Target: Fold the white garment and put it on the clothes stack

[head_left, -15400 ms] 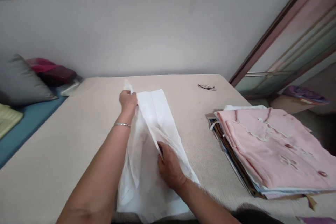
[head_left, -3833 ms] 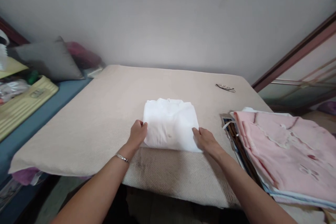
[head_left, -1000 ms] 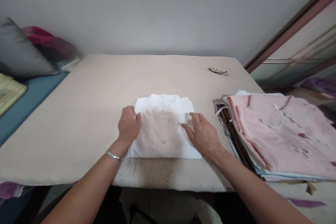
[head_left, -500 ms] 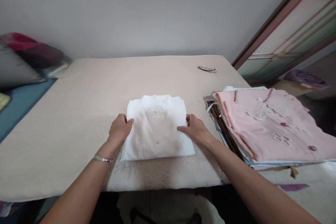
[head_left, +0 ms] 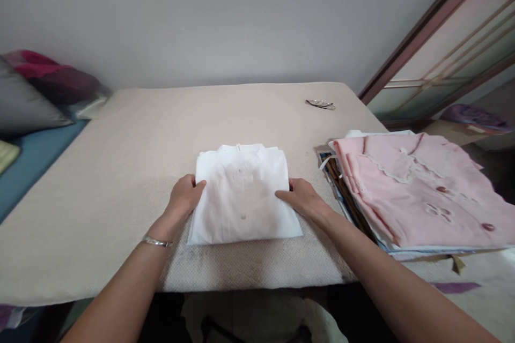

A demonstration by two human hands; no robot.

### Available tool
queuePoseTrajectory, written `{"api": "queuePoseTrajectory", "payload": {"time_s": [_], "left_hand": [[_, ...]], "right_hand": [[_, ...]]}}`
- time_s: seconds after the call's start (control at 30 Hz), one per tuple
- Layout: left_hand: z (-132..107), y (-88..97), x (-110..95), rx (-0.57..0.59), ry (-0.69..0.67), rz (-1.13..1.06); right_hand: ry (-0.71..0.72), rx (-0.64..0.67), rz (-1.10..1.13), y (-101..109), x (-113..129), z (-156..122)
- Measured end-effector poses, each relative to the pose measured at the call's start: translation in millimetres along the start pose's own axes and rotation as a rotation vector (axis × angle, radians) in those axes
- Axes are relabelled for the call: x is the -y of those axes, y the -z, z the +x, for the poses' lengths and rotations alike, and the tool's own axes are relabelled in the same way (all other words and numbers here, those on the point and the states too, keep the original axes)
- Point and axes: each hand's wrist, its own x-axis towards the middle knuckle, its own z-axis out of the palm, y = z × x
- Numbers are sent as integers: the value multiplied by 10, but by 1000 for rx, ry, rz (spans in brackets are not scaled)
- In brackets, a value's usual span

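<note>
A white buttoned shirt [head_left: 242, 195], folded into a neat rectangle with its collar at the far side, lies on a beige padded surface [head_left: 132, 161]. My left hand [head_left: 184, 198] grips its left edge, thumb on top and fingers tucked under. My right hand [head_left: 302, 199] grips its right edge the same way. A thin silver bracelet sits on my left wrist.
A stack of folded clothes with a pink garment [head_left: 410, 187] on top lies to the right. A pair of glasses [head_left: 320, 103] rests near the far right corner. Grey and red cushions [head_left: 36, 91] sit at far left on a blue mat. A framed panel [head_left: 442, 48] leans at right.
Over the last second my hands slid from pressing on top of the folded shirt out to its left and right edges and closed on them. The shirt stays in place.
</note>
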Motion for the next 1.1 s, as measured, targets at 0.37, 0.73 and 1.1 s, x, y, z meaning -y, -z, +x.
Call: {"api": "queuePoseTrajectory", "payload": {"time_s": [0.37,0.73,1.1], "left_hand": [[-2,5,-16,-15,-21,81],[-6,-12,-2,-11,-27,80],[10,-14,-7,-12,-45,133]], "right_hand": [[14,-49,-85,-20,30,37],[-12,-57,-106,-34,32,45],[-18,-81,-105,-52,30,52]]}}
